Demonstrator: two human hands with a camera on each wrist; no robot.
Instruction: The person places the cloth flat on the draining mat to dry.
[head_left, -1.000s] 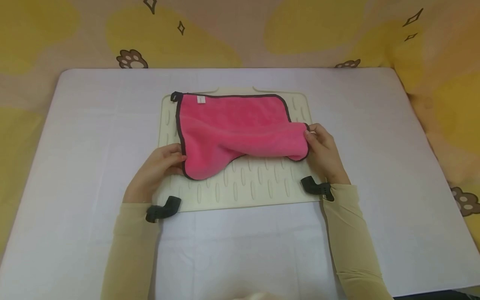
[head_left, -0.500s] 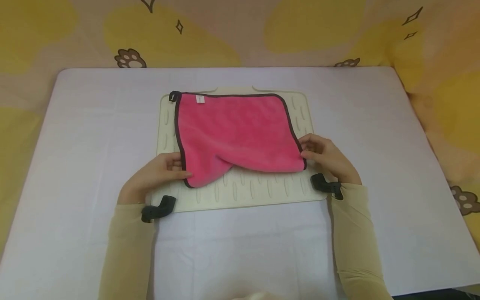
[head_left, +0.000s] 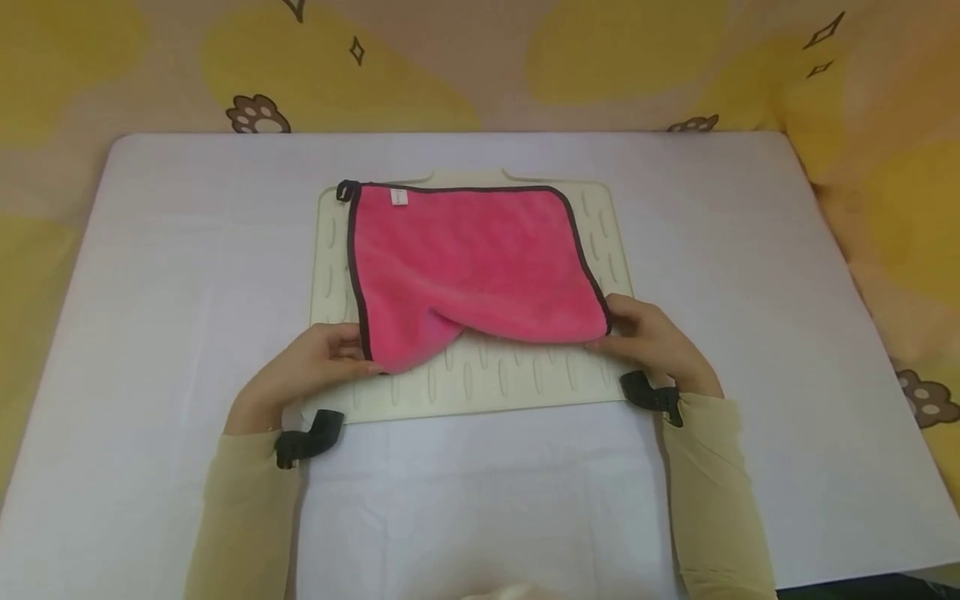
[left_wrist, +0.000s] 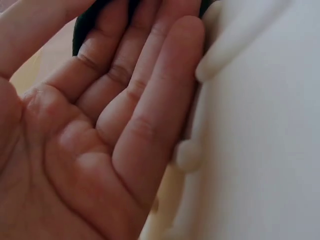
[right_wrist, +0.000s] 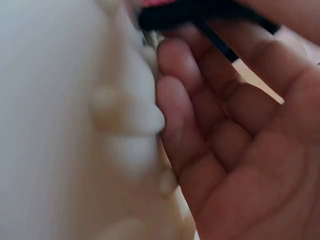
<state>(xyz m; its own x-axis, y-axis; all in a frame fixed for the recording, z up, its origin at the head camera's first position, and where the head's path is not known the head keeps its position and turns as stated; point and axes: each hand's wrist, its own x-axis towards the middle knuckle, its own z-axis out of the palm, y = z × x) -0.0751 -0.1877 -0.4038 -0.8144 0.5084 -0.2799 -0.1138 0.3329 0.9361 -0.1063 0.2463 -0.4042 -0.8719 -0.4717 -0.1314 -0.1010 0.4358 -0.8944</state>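
Note:
A pink towel [head_left: 472, 250] with dark trim lies on an off-white mat [head_left: 480, 387] with raised oval ridges. Its far edge is flat; the near edge is folded under, with a crease left of the middle. My left hand [head_left: 303, 362] pinches the near left corner, thumb on top and fingers beneath. At the near right corner my right hand [head_left: 652, 337] holds the edge between thumb and fingers. In the left wrist view the fingers [left_wrist: 145, 110] lie along the mat. Curled fingers [right_wrist: 185, 115] rest beside the ridges in the right wrist view, under the dark trim [right_wrist: 175, 15].
The mat rests on a white-covered table [head_left: 480, 492]. A yellow patterned cloth [head_left: 480, 67] hangs behind the table and on both sides. Black wrist mounts [head_left: 311, 437] sit on both sleeves. A small white label [head_left: 399, 197] and a dark loop [head_left: 347, 191] are at the towel's far left.
The towel's right side has been drawn down from a raised, bunched position and now lies flatter. Both hands have moved toward the near edge, the right one from higher up the side.

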